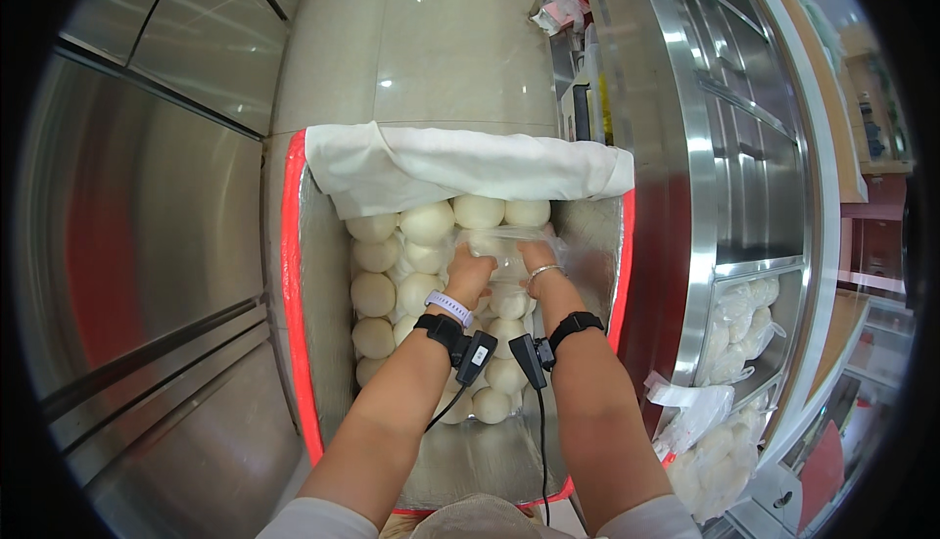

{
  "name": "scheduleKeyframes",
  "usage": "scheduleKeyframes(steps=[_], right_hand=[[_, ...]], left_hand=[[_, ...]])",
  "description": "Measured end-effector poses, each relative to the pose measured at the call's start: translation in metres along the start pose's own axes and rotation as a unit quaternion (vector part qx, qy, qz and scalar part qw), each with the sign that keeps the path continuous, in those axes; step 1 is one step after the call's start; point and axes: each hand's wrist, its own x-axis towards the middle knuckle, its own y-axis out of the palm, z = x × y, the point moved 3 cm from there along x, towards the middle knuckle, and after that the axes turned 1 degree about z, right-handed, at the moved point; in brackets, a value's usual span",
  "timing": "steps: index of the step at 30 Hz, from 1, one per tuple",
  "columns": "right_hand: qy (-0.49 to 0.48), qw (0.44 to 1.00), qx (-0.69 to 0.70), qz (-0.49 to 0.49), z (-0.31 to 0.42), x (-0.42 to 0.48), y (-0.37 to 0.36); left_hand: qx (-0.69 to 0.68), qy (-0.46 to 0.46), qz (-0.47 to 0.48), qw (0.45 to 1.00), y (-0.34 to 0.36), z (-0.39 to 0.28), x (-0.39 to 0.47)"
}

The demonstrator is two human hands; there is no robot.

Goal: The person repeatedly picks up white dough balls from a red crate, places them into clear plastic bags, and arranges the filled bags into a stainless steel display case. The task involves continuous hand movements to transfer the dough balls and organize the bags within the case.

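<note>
Both of my hands reach into a foil-lined insulated box (470,458) with red edging. My left hand (470,275) and my right hand (540,260) grip opposite sides of a clear plastic bag (507,249), which stretches between them. Beneath and around it lie round white steamed buns (373,294), packed in rows. Whether a bun sits inside the bag is hard to tell, and some fingers are hidden by the plastic. A white cloth (470,164) hangs over the box's far edge, partly above the back row.
Stainless steel cabinet doors (176,194) stand close on the left. To the right runs a steel counter with recessed wells (756,194). One well holds bagged buns (738,326), and another bagged pile (712,458) lies nearer. Cables (543,451) trail from my wrist-worn devices.
</note>
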Motion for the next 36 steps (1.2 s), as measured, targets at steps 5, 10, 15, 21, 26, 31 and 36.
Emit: scheduleKeyframes(steps=[5,10,15,21,26,31,36], right_hand=[[0.074,0.997,0.01,0.018,-0.015,0.009,0.013],[0.019,0.994,-0.096,-0.043,0.001,-0.05,0.019],[-0.163,0.973,0.133,-0.1,-0.057,-0.084,0.03],[-0.265,0.924,0.277,0.011,-0.125,-0.158,0.036],[-0.159,0.979,0.126,0.0,-0.158,-0.189,0.042],[-0.242,0.925,-0.261,-0.137,-0.145,-0.21,0.024],[-0.261,0.919,-0.204,-0.215,-0.134,-0.253,0.007]], left_hand=[[-0.039,-0.001,-0.07,0.997,0.001,-0.008,-0.005],[-0.161,-0.022,-0.078,0.984,-0.013,-0.007,-0.013],[-0.192,0.139,-0.022,0.971,-0.033,0.043,-0.016],[-0.237,0.161,0.035,0.958,-0.067,0.098,-0.088],[-0.083,0.099,-0.107,0.986,-0.091,0.145,-0.126],[0.17,0.208,-0.197,0.943,-0.108,0.143,-0.151],[0.303,0.246,-0.317,0.864,-0.094,0.119,-0.196]])
